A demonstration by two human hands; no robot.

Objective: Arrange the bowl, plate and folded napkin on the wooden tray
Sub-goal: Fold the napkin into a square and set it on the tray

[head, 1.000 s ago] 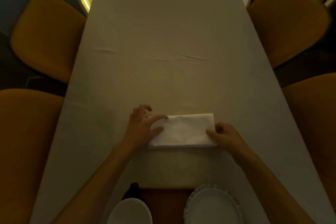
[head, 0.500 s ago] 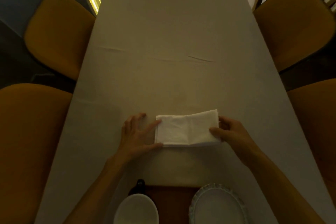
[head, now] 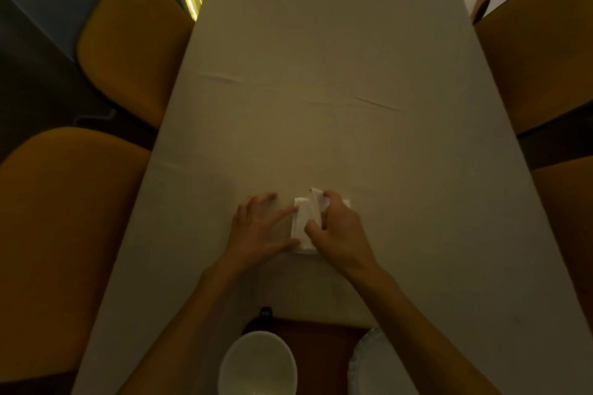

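A white napkin [head: 303, 228] lies on the tablecloth in front of me, partly folded over on itself. My right hand [head: 340, 231] pinches its right edge and holds that flap over the left half. My left hand [head: 260, 228] lies flat with spread fingers, its fingertips on the napkin's left edge. Near the bottom edge a wooden tray [head: 324, 349] carries a white bowl [head: 258, 365] on its left and a white plate [head: 369, 362] with a ridged rim on its right, partly hidden by my right forearm.
The long table [head: 321, 90] with a pale cloth runs away from me. Mustard-coloured chairs stand along both sides, at the left [head: 131, 45] and the right [head: 542, 51]. A small dark object [head: 265, 313] sits at the tray's far left corner.
My right hand has carried the napkin's right end over to the left, folding it roughly in half. My left hand has stayed at the left edge. The camera has tilted slightly.
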